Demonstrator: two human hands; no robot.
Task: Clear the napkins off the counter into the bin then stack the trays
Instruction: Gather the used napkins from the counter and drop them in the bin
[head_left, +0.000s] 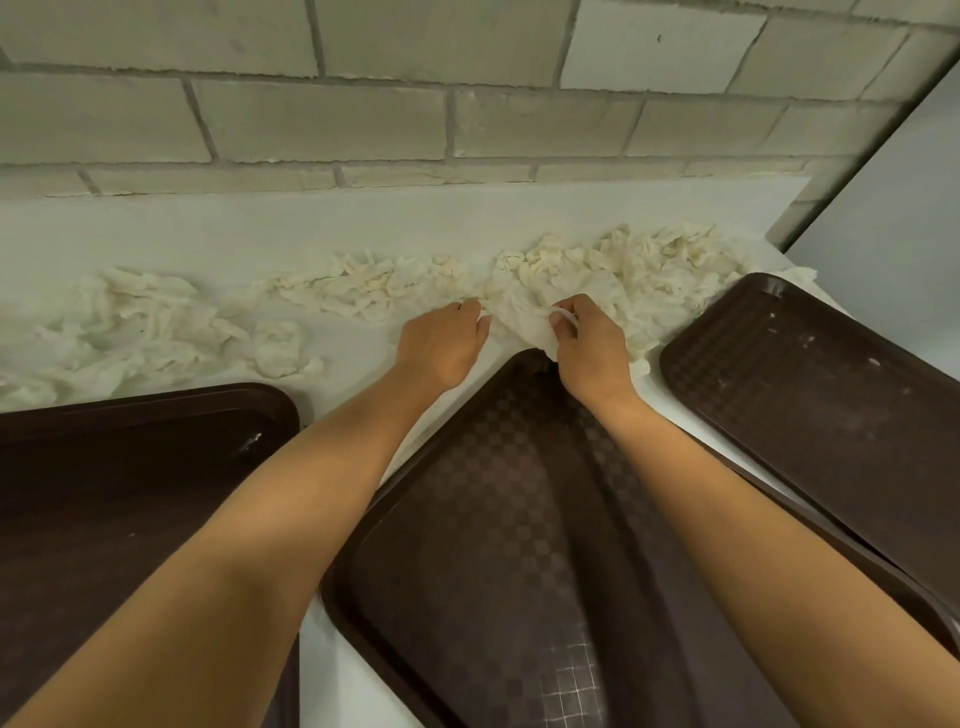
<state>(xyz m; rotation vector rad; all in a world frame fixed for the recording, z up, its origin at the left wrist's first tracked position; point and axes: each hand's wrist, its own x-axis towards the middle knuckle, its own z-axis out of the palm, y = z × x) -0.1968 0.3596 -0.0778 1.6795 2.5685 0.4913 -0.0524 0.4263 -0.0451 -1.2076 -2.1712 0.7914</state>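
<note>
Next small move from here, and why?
Likely curl the left hand around the loose napkins at its fingertips and pull them into the crumpled napkin that the right hand pinches. Many more litter the counter, so a fuller handful should save trips.

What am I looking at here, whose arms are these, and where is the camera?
No machine here: a person wears one wide-angle camera on the head, looking down at their own bare arms. The right hand grips a crumpled napkin. The left hand reaches in beside it, fingers nearly straight, holding nothing. More napkins lie in a row along the white counter, below a block wall. Three dark brown trays sit nearer the person: the left tray, the middle tray under the arms, and the right tray. No bin shows in this view.
</note>
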